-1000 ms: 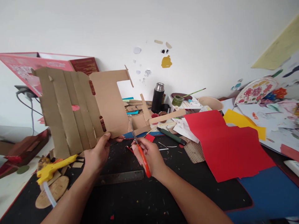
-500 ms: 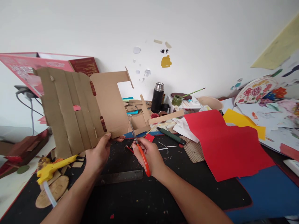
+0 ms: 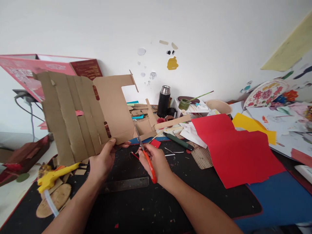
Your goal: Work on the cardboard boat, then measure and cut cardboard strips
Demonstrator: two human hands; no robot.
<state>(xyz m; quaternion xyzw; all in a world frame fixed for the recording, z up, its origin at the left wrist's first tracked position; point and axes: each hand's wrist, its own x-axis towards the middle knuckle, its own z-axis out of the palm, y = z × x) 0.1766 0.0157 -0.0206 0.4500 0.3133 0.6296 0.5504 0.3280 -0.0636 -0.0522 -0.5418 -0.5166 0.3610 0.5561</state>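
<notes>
A brown cardboard sheet, with folds and cut-outs, is held up at its lower edge by my left hand. The thumb lies on the near face and fingers reach behind it. My right hand is closed round the orange handles of a pair of scissors. The blades point up and away, at the sheet's lower right corner; whether they grip the cardboard there I cannot tell. Below the hands a ruler lies on the black mat.
On the left lie a yellow glue gun and cardboard scraps. A black flask and a green paint jar stand at the back. A green utility knife lies beside red paper. A pink box leans at the wall.
The whole view has shifted very slightly. Both hands, the cardboard sheet and the scissors keep nearly the same position.
</notes>
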